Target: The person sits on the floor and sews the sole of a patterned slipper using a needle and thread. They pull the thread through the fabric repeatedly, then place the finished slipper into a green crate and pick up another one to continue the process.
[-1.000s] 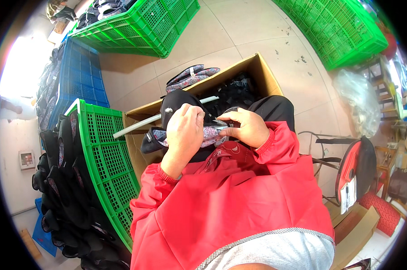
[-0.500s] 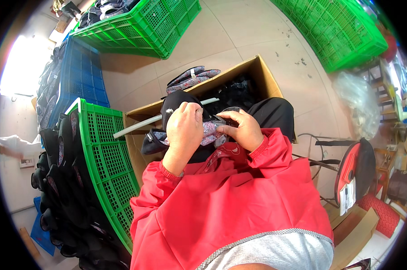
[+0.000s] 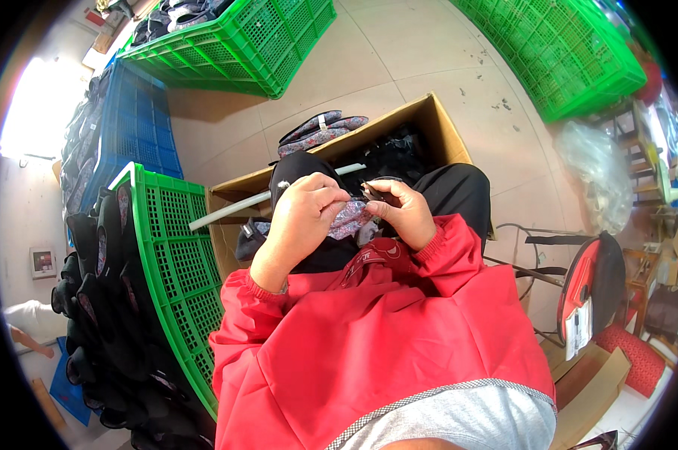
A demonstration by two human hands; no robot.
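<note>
Now left hand (image 3: 303, 213) pinched on cloth (image 3: 349, 220); right hand (image 3: 405, 213) clamped on small dark tool (image 3: 370, 192), just beside cloth. Cloth between hands, over lap (image 3: 459, 192), near box (image 3: 450, 133).

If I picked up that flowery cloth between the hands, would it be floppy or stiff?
Probably floppy: the flowery cloth looks creased and bunched between the left hand and right hand. It probably wouldn't shatter if dropped, since it looks like soft fabric.
</note>
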